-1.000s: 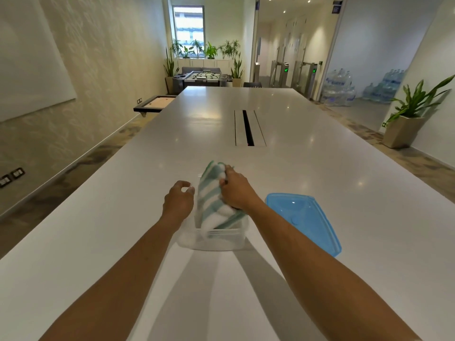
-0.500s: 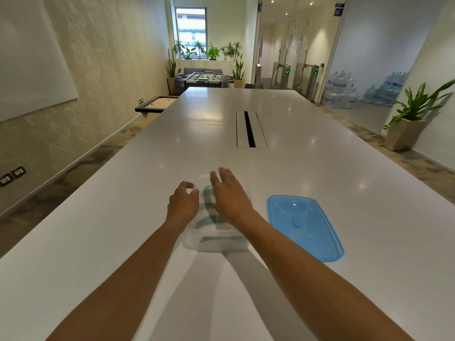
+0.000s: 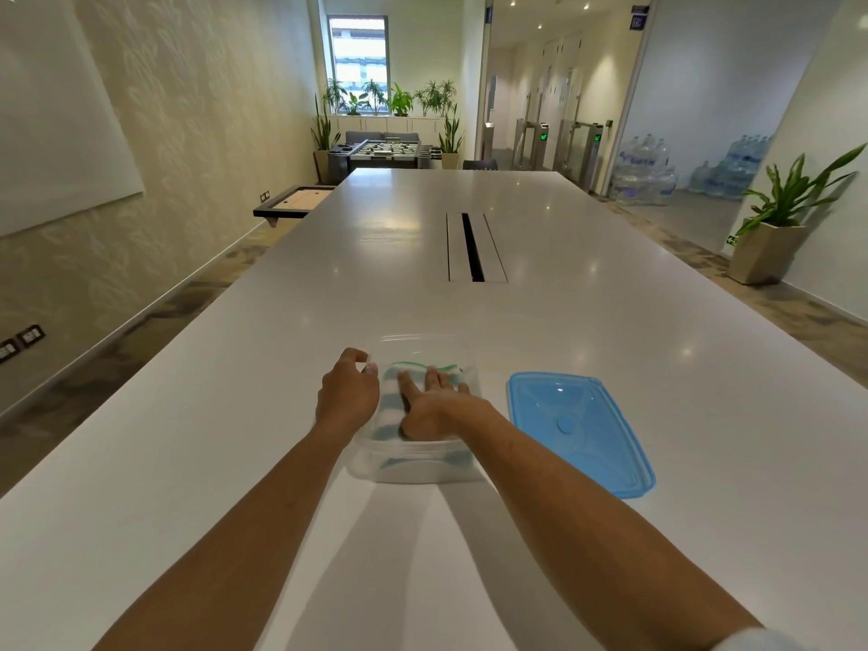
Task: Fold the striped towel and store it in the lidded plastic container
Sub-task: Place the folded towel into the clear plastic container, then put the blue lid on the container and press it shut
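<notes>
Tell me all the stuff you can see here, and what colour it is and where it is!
table: one, white, long, running down the middle of the room
container: one, clear plastic, near end of the table, no lid on
striped towel: one, white and green, folded inside the container
lid: one, blue, flat on the table right of the container
potted plant: one, green in a beige pot, on the floor at right
plants by the window: several, green, far end
foosball table: one, grey, far end
water bottles: a stack, clear blue, behind glass at right
left hand: one, on the container's left rim
right hand: one, flat on the towel
</notes>
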